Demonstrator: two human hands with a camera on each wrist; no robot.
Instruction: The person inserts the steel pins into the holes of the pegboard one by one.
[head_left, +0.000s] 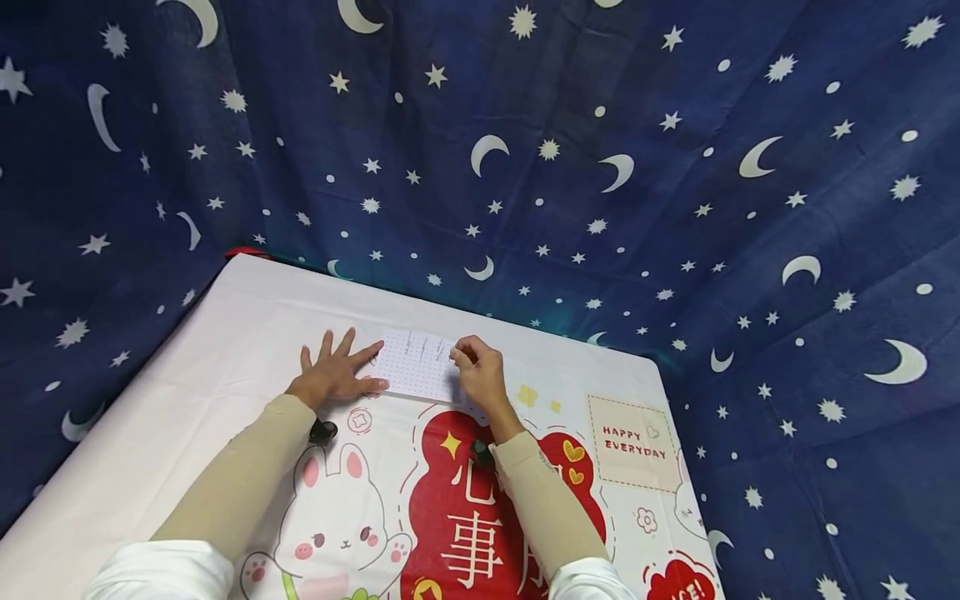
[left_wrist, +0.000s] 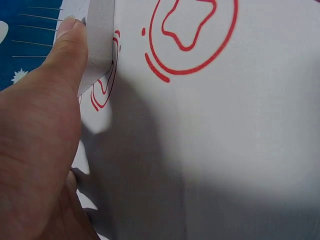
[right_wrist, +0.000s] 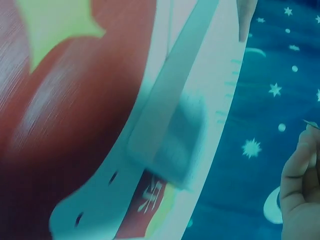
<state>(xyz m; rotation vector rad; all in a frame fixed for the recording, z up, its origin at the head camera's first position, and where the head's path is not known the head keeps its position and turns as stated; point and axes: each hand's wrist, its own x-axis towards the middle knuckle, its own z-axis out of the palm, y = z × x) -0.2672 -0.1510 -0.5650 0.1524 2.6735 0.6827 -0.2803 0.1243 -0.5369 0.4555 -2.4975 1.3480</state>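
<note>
A white block with a dotted grid on top [head_left: 412, 375] lies on the table. Several thin needles [head_left: 423, 346] stand upright in it along its far part; in the left wrist view the needles [left_wrist: 37, 27] stick out beyond the thumb. My left hand [head_left: 335, 372] has its fingers spread at the block's left end, with the thumb [left_wrist: 70, 45] pressing on its near corner. Over the block's right end, my right hand [head_left: 482, 375] pinches a thin needle [right_wrist: 311, 123] between thumb and fingertips; most of that needle is hidden.
The white tablecloth carries a printed rabbit [head_left: 333, 525], red shapes with lettering [head_left: 442, 500] and a "Happy everyday" panel [head_left: 633, 442]. Dark blue curtains [head_left: 540, 217] with moons and stars hang along the table's far and side edges.
</note>
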